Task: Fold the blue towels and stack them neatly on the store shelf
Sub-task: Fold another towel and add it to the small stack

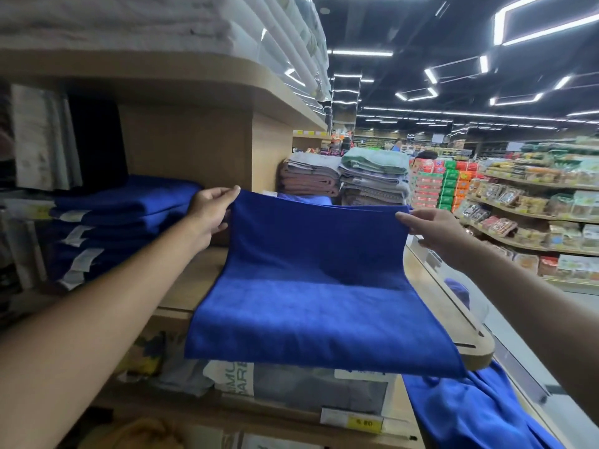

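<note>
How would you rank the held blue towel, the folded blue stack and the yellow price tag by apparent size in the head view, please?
1. held blue towel, largest, though nearness to the camera inflates it
2. folded blue stack
3. yellow price tag, clearly smallest

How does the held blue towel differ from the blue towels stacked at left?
The held towel is spread out, pinched at its top corners by the left hand and right hand; the stacked towels lie folded. The stacked towels show white labels; the held towel shows none. Both are deep blue.
</note>
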`<state>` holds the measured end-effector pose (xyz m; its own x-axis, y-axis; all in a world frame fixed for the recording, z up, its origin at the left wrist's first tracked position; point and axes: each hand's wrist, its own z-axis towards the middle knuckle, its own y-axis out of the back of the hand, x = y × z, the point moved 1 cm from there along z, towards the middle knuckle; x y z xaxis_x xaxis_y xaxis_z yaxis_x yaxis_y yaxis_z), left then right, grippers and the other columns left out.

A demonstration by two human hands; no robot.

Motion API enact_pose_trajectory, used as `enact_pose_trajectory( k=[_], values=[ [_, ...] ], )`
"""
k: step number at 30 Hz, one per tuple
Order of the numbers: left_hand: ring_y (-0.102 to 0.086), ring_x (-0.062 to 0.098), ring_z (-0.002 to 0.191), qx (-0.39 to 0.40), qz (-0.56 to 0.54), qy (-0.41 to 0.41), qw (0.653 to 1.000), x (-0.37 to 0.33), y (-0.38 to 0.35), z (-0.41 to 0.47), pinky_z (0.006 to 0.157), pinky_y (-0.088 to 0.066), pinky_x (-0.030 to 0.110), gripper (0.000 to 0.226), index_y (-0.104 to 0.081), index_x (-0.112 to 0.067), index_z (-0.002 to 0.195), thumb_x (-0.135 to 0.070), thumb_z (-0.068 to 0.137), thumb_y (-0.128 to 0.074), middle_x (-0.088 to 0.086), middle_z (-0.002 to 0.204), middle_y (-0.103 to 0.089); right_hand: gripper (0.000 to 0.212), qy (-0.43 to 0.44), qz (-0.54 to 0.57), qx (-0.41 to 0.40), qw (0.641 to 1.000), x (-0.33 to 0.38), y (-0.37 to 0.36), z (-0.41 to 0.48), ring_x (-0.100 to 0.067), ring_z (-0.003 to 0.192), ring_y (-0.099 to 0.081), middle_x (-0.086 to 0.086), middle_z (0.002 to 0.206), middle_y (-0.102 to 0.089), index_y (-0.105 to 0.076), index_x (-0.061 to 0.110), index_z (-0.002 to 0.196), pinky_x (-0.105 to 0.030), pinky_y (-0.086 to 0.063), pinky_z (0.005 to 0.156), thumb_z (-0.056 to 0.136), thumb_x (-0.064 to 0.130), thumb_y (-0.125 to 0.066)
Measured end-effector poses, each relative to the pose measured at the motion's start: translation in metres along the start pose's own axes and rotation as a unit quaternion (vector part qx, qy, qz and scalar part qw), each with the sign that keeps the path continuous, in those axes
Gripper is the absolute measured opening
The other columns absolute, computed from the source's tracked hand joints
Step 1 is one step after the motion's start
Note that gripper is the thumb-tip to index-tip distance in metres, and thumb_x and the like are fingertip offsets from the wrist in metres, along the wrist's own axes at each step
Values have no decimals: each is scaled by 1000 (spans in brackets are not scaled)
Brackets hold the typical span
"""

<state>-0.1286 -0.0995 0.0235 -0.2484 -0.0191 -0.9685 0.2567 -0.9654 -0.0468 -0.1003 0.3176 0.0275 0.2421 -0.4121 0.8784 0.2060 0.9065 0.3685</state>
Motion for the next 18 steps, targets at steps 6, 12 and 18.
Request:
enact_pose_trajectory(
  k=[6,12,18],
  values=[
    [-65,4,77,49,-23,-75,996,-21,26,-47,86,-45,33,14,-67,-27,88,-36,97,-64,-13,84,-72,28,76,-7,-3,997,14,22,-57,-16,85,-63,-12,95,-76,-76,14,94,-39,-46,79,90,41,-72],
    [-71,14,102,180,18,-155,971,-22,79,-120,97,-47,36,16,-76,-23,83,-32,91,-66,0,103,-77,22,187,-41,89,977,26,44,-130,-15,76,-63,-8,84,-74,-76,17,85,-33,-49,71,75,37,-77],
    [-69,5,101,198,258,-198,925,5,92,-162,93,-49,24,28,-78,-31,90,-12,89,-57,-10,102,-77,36,189,-233,224,927,22,34,-177,-15,96,-68,7,106,-72,-79,32,94,-27,-47,84,89,64,-63]
  ],
)
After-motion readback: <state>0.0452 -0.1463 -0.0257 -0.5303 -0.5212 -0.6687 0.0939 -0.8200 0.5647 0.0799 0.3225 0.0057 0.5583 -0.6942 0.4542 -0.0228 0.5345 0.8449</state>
